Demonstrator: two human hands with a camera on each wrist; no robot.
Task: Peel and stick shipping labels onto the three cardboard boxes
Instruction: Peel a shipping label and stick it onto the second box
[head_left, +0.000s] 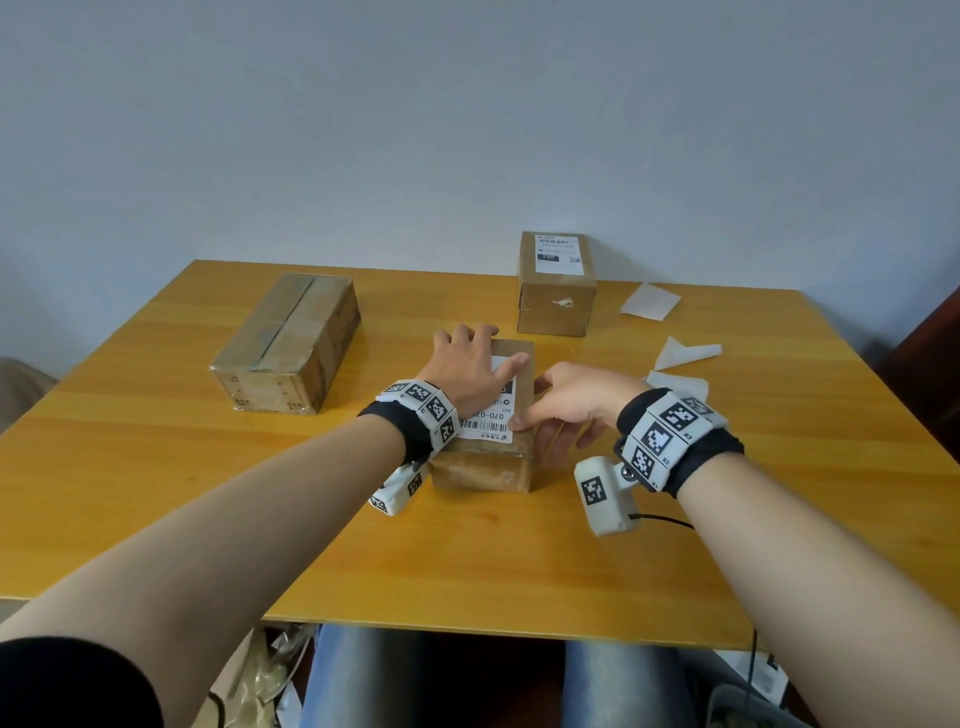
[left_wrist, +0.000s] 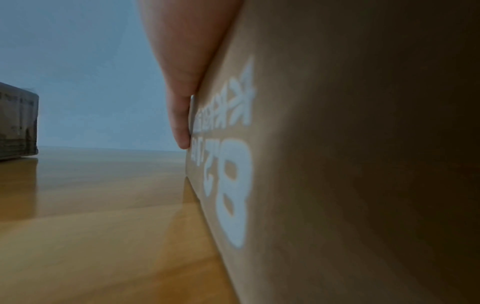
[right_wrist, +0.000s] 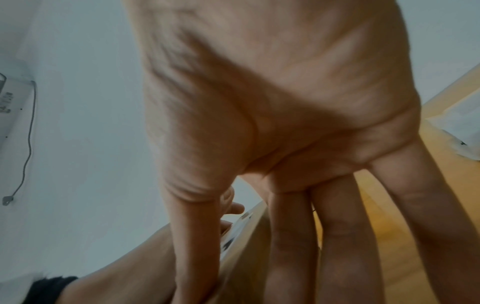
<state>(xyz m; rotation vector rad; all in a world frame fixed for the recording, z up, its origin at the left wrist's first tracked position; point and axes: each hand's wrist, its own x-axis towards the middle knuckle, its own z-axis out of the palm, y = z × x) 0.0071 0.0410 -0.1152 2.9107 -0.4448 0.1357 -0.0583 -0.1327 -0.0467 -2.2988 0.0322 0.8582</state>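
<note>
A small cardboard box (head_left: 478, 470) stands mid-table with a white barcode label (head_left: 488, 427) on its top. My left hand (head_left: 470, 364) lies flat over the label's far part, fingers straight and spread. In the left wrist view one finger (left_wrist: 182, 123) hangs over the box's printed side (left_wrist: 311, 164). My right hand (head_left: 563, 402) presses its thumb on the label's near right corner. Its straight fingers (right_wrist: 342, 236) run down the box's right side (right_wrist: 244, 259). A taller box (head_left: 557, 306) at the back carries a label (head_left: 558, 253). The big taped box (head_left: 288, 343) at left shows no label.
Several white backing sheets lie right of the boxes, one (head_left: 650, 300) at the back and one (head_left: 687, 353) nearer. The wooden table (head_left: 467, 561) ends at a pale wall behind. Dark furniture (head_left: 930, 364) stands off the right edge. Plastic wrapping lies on the floor by my knees.
</note>
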